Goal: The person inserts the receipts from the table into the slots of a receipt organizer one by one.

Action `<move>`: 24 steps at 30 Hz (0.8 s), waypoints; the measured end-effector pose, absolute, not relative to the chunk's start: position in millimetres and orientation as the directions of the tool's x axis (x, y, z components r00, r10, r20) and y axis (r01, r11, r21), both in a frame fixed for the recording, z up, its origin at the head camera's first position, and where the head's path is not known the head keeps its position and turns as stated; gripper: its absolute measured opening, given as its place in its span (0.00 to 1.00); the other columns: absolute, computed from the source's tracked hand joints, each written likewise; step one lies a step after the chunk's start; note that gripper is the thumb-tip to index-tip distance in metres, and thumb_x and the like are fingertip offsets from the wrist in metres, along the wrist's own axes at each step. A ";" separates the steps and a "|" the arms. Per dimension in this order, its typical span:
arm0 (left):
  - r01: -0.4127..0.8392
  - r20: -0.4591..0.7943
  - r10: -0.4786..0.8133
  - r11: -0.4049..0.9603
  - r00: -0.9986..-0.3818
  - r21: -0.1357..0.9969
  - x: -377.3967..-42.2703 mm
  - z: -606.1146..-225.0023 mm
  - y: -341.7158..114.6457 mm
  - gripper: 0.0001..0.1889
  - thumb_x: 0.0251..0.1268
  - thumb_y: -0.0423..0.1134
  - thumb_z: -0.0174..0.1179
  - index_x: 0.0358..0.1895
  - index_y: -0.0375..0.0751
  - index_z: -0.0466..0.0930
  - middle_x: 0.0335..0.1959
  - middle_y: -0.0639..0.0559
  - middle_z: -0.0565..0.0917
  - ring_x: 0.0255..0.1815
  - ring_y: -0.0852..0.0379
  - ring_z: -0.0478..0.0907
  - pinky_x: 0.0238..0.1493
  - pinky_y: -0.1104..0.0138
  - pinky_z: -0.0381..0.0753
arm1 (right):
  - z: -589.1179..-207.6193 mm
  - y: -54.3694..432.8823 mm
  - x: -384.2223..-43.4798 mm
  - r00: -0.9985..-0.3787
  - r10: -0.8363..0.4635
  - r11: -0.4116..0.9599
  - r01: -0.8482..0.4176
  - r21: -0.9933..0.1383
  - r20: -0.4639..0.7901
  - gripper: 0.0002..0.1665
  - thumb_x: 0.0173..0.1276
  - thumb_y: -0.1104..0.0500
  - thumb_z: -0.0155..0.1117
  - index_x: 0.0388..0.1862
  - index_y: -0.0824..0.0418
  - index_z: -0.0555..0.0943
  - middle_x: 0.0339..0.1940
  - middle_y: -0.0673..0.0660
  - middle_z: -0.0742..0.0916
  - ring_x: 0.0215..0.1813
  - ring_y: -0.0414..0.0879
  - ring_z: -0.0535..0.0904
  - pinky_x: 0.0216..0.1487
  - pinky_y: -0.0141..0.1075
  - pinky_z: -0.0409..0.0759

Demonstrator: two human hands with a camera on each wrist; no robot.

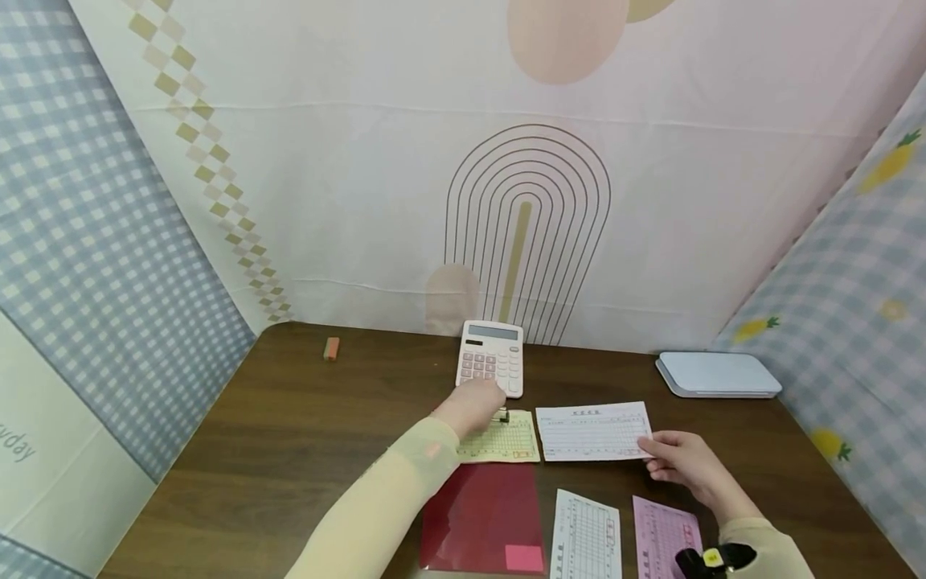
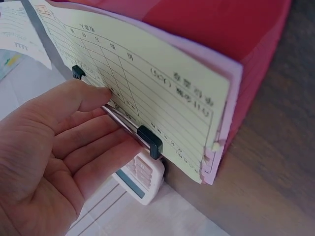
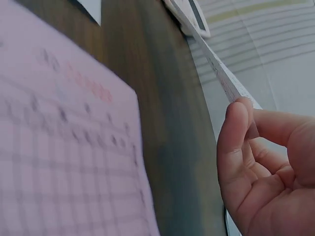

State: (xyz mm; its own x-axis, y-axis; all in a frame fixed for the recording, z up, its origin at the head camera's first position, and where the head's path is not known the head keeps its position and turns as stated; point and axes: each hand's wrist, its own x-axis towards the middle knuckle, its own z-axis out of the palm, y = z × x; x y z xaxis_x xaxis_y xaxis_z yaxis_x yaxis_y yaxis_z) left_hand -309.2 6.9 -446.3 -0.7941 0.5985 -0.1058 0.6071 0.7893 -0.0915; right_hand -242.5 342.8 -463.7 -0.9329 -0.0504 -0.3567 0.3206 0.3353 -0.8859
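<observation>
My left hand [image 1: 473, 404] grips a metal clip [image 2: 125, 120] with black ends, thumb on top and fingers underneath. Yellow printed form [image 1: 506, 438] lies at the clip, with a pink sheet [image 2: 231, 98] behind it in the left wrist view. Just below them is a red, glossy flat folder or board [image 1: 481, 515] with a pink label. My right hand [image 1: 683, 465] pinches the right edge of a white printed form [image 1: 595, 433] between thumb and fingers; that form appears nearly edge-on in the right wrist view. Whether the clip's jaws are spread cannot be told.
A white calculator [image 1: 492, 354] sits behind the left hand. Another white form [image 1: 586, 535] and a pink form [image 1: 665, 535] lie nearer the front. An orange eraser-like block [image 1: 331, 348] is at back left, and a pale flat case [image 1: 719, 375] at back right.
</observation>
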 end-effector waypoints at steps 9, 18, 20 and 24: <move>0.604 -0.135 0.593 0.794 -0.794 -0.065 -309.4 -443.8 8.0 0.06 0.52 0.30 0.65 0.31 0.46 0.82 0.34 0.53 0.84 0.35 0.57 0.80 0.39 0.65 0.80 | -463.0 313.5 -233.6 -0.906 -0.118 0.282 0.362 -0.889 -0.406 0.17 0.67 0.59 0.61 0.44 0.73 0.75 0.23 0.51 0.81 0.24 0.38 0.79 0.29 0.30 0.81; 0.600 -0.140 0.590 0.799 -0.795 -0.037 -309.2 -442.8 7.6 0.06 0.52 0.30 0.65 0.31 0.45 0.81 0.34 0.52 0.83 0.36 0.56 0.80 0.40 0.64 0.80 | -463.7 293.6 -227.1 -0.887 -0.201 0.249 0.364 -0.897 -0.416 0.11 0.67 0.59 0.60 0.40 0.69 0.76 0.24 0.51 0.82 0.25 0.36 0.78 0.29 0.28 0.80; 0.595 -0.139 0.586 0.803 -0.798 -0.028 -309.3 -442.7 7.4 0.06 0.51 0.30 0.65 0.31 0.45 0.81 0.34 0.52 0.83 0.36 0.56 0.80 0.40 0.64 0.80 | -465.5 289.7 -225.7 -0.884 -0.223 0.248 0.355 -0.901 -0.410 0.11 0.67 0.59 0.60 0.40 0.69 0.76 0.24 0.51 0.82 0.25 0.35 0.78 0.29 0.28 0.80; 0.587 -0.141 0.579 0.809 -0.803 -0.019 -309.3 -442.6 6.8 0.07 0.51 0.30 0.66 0.32 0.45 0.80 0.35 0.52 0.83 0.36 0.56 0.79 0.40 0.64 0.80 | -470.2 280.3 -223.1 -0.878 -0.237 0.234 0.363 -0.902 -0.415 0.11 0.67 0.59 0.60 0.40 0.68 0.76 0.24 0.51 0.82 0.24 0.36 0.78 0.29 0.28 0.80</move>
State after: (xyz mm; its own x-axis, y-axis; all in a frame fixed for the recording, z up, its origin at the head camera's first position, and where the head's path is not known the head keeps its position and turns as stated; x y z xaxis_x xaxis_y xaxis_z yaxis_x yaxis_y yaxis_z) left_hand -309.3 6.8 -442.6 -0.8029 0.5791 -0.1410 0.5870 0.8094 -0.0185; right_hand -223.1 280.3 -470.2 -0.8784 -0.2367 -0.4152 0.3634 0.2335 -0.9019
